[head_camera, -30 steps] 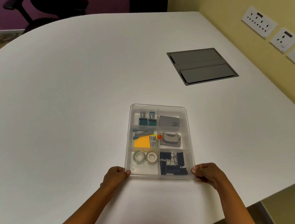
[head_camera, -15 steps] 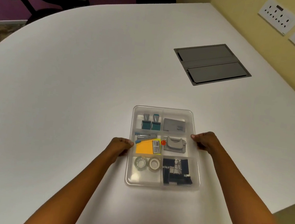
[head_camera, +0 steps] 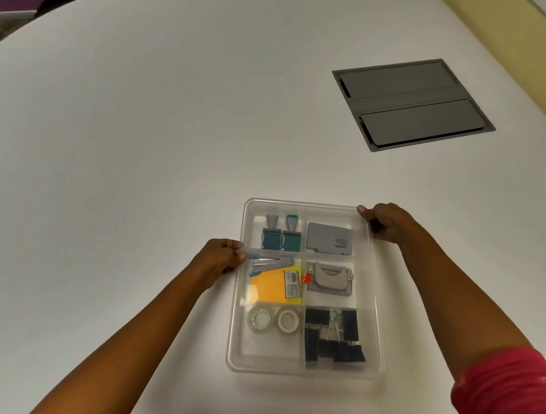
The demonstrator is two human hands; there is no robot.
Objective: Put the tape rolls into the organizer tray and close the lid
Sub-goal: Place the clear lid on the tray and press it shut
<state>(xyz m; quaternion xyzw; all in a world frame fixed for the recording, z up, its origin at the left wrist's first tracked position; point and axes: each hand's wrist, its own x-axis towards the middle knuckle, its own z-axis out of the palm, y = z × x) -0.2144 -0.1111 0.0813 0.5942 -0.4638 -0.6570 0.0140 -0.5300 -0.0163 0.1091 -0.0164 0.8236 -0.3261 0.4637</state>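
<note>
i judge the clear lid (head_camera: pixel 370 281) may seat unevenly if i press only where the left hand (head_camera: pixel 219 260) grips the organizer tray (head_camera: pixel 231 345) mid-left edge and the right hand (head_camera: pixel 384 221) pinches its far-right corner. the tape rolls (head_camera: pixel 273 319) lie in the near-left compartment. i cannot tell whether the transparent lid is fully latched.

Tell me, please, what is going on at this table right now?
A person is working on a clear organizer tray on a white table. The left hand presses the tray's left edge and the right hand its far right corner, apparently seating the clear lid. Two tape rolls already lie in the near left compartment, beside black binder clips.
</note>
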